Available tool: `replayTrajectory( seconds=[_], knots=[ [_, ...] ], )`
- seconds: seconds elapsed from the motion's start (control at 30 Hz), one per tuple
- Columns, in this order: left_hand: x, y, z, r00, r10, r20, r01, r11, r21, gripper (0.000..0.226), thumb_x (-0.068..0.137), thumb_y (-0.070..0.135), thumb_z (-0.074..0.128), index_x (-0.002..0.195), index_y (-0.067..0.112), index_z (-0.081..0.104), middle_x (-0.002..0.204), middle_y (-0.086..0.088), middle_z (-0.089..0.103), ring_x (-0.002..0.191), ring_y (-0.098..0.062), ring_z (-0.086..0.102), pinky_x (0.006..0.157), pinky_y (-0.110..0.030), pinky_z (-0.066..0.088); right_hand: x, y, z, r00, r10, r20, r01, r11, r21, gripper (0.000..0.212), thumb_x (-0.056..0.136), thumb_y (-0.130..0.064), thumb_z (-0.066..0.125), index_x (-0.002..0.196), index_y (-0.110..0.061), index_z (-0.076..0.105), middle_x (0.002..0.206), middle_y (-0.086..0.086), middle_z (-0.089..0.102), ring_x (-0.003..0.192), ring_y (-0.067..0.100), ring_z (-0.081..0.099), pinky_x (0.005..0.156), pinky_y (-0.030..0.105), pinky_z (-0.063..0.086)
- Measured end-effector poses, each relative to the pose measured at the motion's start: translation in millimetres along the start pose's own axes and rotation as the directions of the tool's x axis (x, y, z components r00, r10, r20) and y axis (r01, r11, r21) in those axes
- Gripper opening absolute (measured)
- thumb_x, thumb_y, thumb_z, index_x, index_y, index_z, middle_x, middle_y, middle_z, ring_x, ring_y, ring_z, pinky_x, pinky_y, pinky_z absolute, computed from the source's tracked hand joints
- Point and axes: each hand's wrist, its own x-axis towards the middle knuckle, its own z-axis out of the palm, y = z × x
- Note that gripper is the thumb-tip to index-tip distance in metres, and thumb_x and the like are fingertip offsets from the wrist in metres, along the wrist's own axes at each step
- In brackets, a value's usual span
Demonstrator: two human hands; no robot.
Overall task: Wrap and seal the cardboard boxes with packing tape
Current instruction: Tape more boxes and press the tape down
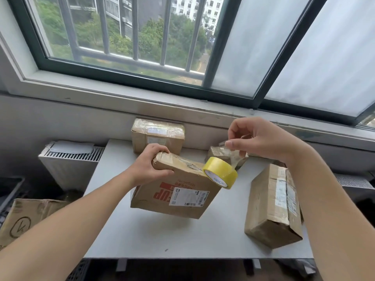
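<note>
1. Desk (182, 240) under the window carries three more parcels: back box (158, 136) against the wall, small box (218, 153) behind the roll, right box (272, 209) lying near the edge; all three show glossy tape
2. Working box (178, 191) is held clear of the desk, tilted, label face toward the camera
3. Left hand (150, 165) grips its upper left corner, fingers (160, 149) curled over the top edge, thumb on the near face
4. Right hand (261, 138) is raised above the box's right corner, thumb and forefinger pinched together on the free end of the tape strip (239, 157)
5. Tape roll (220, 172), yellow, is at the working box's top right corner; resting there or dangling from the strip, cannot tell
6. Judgement: the step is drawing out a length to lay. Better done with the box set flat on the desk, the strip pulled taut and straight so it cannot fold onto itself, its end anchored past the seam, then pressed down along its run with a flat hand
</note>
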Motion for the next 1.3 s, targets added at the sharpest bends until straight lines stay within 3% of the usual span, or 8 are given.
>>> replayTrajectory(
  seconds=[0.13,0.27,0.43,0.67,0.83,1.0,1.17,1.3],
  knots=[
    [11,4,-11,0.997,0.072,-0.017,-0.071,0.993,0.092,0.059,0.059,0.050,0.087,0.112,0.043,0.060,0.129,0.019,0.042,0.128,-0.012,0.046,0.113,-0.044,0.042,-2,-2,-14,0.999,-0.028,-0.026,0.028,1.000,0.013,0.013,0.092,-0.013,0.075,0.087,-0.008,0.065,0.073,0.002,0.071,0.065,0.016,0.069,0.066,0.026,0.054],
    [19,16,-19,0.983,0.175,0.065,-0.185,0.951,0.249,0.059,0.058,0.059,0.088,0.108,0.046,0.058,0.135,0.024,0.037,0.130,-0.017,0.042,0.109,-0.058,0.038,2,-3,-4,0.997,-0.027,0.069,0.027,1.000,-0.009,0.012,0.093,-0.013,0.073,0.088,-0.008,0.064,0.070,-0.001,0.070,0.064,0.013,0.068,0.063,0.022,0.051],
    [27,36,-29,0.921,0.304,0.244,-0.380,0.836,0.396,0.089,0.059,0.063,0.088,0.135,0.034,0.052,0.143,0.013,0.045,0.132,-0.015,0.046,0.109,-0.049,0.040,12,-1,18,0.981,-0.036,0.190,0.040,0.999,-0.017,0.012,0.094,-0.012,0.072,0.090,-0.006,0.063,0.071,-0.001,0.069,0.065,0.014,0.068,0.062,0.020,0.049],
    [34,46,-41,0.895,0.164,0.414,-0.391,0.735,0.554,0.132,0.054,0.065,0.090,0.159,0.026,0.019,0.158,0.004,0.022,0.141,-0.021,0.036,0.120,-0.040,0.030,23,-3,17,0.970,-0.041,0.241,0.057,0.997,-0.061,0.010,0.094,-0.014,0.073,0.091,-0.009,0.064,0.077,0.002,0.071,0.070,0.017,0.070,0.065,0.023,0.050],
    [40,46,-51,0.876,0.156,0.456,-0.412,0.733,0.540,0.124,0.055,0.063,0.092,0.155,0.032,0.026,0.154,0.015,0.037,0.143,-0.006,0.029,0.117,-0.027,0.016,31,-6,16,0.959,-0.047,0.280,0.073,0.994,-0.081,0.010,0.094,-0.014,0.073,0.091,-0.011,0.064,0.079,0.000,0.072,0.071,0.016,0.071,0.066,0.021,0.052],
    [47,50,-51,0.854,0.113,0.508,-0.410,0.746,0.524,0.123,0.055,0.059,0.093,0.154,0.040,0.022,0.149,0.022,0.037,0.138,-0.002,0.030,0.112,-0.025,0.021,50,-7,45,0.952,-0.102,0.288,0.137,0.985,-0.103,0.014,0.094,-0.016,0.074,0.088,-0.018,0.062,0.077,-0.014,0.069,0.072,0.014,0.071,0.068,0.022,0.053],
    [53,51,-45,0.834,0.088,0.545,-0.403,0.772,0.491,0.122,0.051,0.058,0.094,0.149,0.038,0.023,0.152,0.017,0.021,0.138,-0.014,0.035,0.117,-0.032,0.032,72,7,85,0.971,-0.180,0.159,0.187,0.982,-0.028,0.015,0.093,-0.014,0.075,0.088,-0.017,0.061,0.076,-0.007,0.068,0.070,0.013,0.071,0.068,0.022,0.052],
    [56,57,-39,0.837,0.094,0.539,-0.423,0.736,0.529,0.118,0.055,0.056,0.094,0.152,0.028,0.033,0.154,0.011,0.032,0.143,-0.012,0.028,0.122,-0.035,0.018,86,22,105,0.985,-0.170,0.028,0.168,0.984,0.063,0.014,0.092,-0.014,0.075,0.088,-0.017,0.062,0.077,-0.007,0.067,0.073,0.023,0.067,0.072,0.037,0.056]
  ],
)
